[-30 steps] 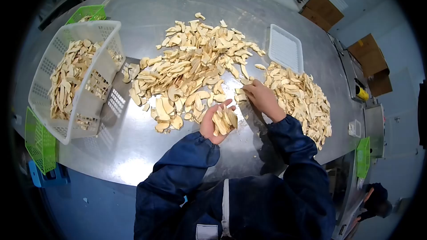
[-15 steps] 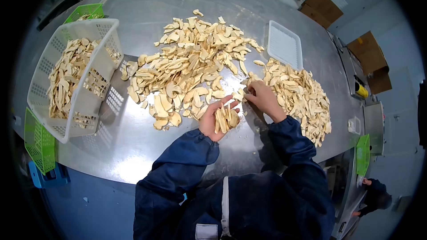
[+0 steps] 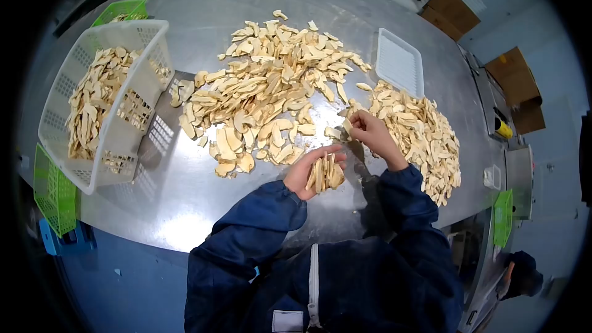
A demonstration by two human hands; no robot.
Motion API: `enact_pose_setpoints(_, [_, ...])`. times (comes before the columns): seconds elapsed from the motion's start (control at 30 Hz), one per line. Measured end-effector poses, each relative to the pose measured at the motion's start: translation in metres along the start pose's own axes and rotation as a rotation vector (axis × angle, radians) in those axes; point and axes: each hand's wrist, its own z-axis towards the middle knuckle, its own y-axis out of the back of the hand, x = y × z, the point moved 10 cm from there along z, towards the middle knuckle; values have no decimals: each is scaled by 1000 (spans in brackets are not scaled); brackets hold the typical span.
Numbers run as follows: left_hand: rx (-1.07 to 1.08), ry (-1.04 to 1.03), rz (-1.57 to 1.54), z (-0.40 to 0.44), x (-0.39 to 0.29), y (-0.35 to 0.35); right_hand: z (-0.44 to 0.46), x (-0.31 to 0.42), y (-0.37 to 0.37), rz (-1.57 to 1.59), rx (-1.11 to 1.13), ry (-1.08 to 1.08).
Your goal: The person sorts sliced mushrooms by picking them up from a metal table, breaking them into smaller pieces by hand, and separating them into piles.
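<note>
A small bundle of pale mushroom slices (image 3: 325, 174), most standing on edge, rests in my left hand (image 3: 300, 179), whose palm is up and fingers are curled around them. Just above and to the right, my right hand (image 3: 377, 139) pinches one mushroom slice (image 3: 347, 126) between thumb and fingertips. A few loose slices lie on the steel table by these fingertips. Ahead of my left hand spreads a wide heap of mushroom slices (image 3: 256, 89). Another heap of slices (image 3: 422, 139) lies to the right, beside my right wrist.
On the left, a white perforated basket (image 3: 148, 95) holds many slices, with green baskets (image 3: 55, 191) around it. A white tray (image 3: 399, 61) touches the right heap's far end. The steel table (image 3: 185, 209) ends near my body. Another person (image 3: 524, 274) is at far right.
My left hand, with its bundle, has moved a little right. My right hand has shifted slightly right, and a slice now shows at its fingertips. The distant person has changed posture.
</note>
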Motion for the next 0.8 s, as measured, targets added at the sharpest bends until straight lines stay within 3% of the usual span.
enact_pose_setpoints(0.1, [59, 11, -111, -1, 3, -3, -21, 32, -24, 348, 375, -227])
enact_pose_setpoints(0.23, [63, 12, -101, 0, 4, -3, -1, 39, -14, -380, -18, 183])
enact_pose_setpoints(0.27, [64, 12, -89, 0, 5, -2, -5, 25, -22, -392, 21, 6])
enact_pose_setpoints(0.37, [29, 13, -37, -2, 6, -2, -8, 20, -28, -417, -54, 77])
enact_pose_setpoints(0.47, [7, 32, -4, 1, 9, 3, -16, 20, -6, -263, -132, -9])
enact_pose_setpoints(0.6, [50, 55, -104, 0, 10, -5, -34, 40, -17, 206, 267, -66])
enact_pose_setpoints(0.7, [45, 24, -40, 0, 9, -2, -7, 33, 31, -185, -150, -12])
enact_pose_setpoints(0.8, [38, 26, -54, -3, 7, -6, 11, 24, 30, -530, -247, 64])
